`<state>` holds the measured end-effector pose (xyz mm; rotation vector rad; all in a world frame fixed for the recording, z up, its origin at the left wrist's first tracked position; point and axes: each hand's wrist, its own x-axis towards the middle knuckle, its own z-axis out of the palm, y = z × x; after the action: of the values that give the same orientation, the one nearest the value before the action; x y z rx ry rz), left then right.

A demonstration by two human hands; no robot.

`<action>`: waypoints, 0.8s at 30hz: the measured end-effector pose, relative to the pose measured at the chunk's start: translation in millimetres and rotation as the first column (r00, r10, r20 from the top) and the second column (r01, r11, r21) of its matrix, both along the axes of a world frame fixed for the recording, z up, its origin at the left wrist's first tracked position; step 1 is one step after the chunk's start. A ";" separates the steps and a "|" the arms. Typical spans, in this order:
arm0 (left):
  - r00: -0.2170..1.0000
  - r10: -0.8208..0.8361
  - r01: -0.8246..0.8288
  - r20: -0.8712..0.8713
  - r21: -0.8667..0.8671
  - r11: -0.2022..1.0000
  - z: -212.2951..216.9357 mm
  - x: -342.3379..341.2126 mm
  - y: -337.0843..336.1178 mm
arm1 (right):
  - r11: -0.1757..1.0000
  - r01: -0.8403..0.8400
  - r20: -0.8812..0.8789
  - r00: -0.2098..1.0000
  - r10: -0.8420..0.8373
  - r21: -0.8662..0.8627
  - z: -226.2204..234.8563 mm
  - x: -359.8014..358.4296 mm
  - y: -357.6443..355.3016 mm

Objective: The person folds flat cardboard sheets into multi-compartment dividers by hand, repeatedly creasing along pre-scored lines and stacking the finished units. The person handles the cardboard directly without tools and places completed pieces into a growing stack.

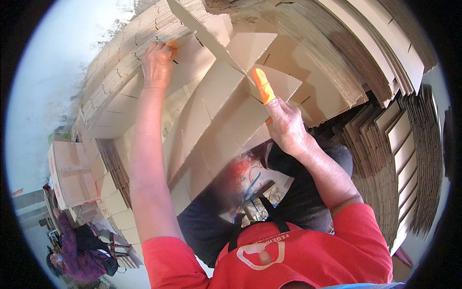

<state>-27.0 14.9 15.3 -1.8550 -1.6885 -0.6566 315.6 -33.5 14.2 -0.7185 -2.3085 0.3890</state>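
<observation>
1. Nearest, the person's red shirt [308,255] and dark trousers [317,185] frame the work, with the knees apart beneath it
2. The sheets [204,113] in hand, slotted brown card, lie tilted across the middle, above the lap; long ones cross a shorter one just left of the right hand's fingertips
3. The right hand [288,123] is at the right edge of these sheets; one digit in an orange cover [263,86] lies straight along the card by the crossing, the others bend under, and together they seem to pinch the card
4. The left hand [158,67] reaches farther out, its fingers bent and close together near the upper end of the card, one with an orange tip; whether they pinch a sheet cannot be told
5. As for progress, some sheets already cross, while several slots along the long ones look unfilled, so the joining seems only partly done
6. Beyond, a left stack [113,84], a far stack [308,48] and a right stack [380,159] hold plenty of card
7. Farthest left are a taped box [74,168], another person [84,250] and a pale wall [53,72]
</observation>
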 end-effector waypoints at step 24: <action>0.994 -0.107 0.106 0.018 0.050 0.993 49.7 56.6 -43.2 | 0.997 -0.024 0.043 0.999 0.027 -0.080 26.1 20.8 -22.4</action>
<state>29.6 -28.3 65.0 -1.9196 -1.5809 -0.7562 336.4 -55.9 40.3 -0.7438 -2.3569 0.4832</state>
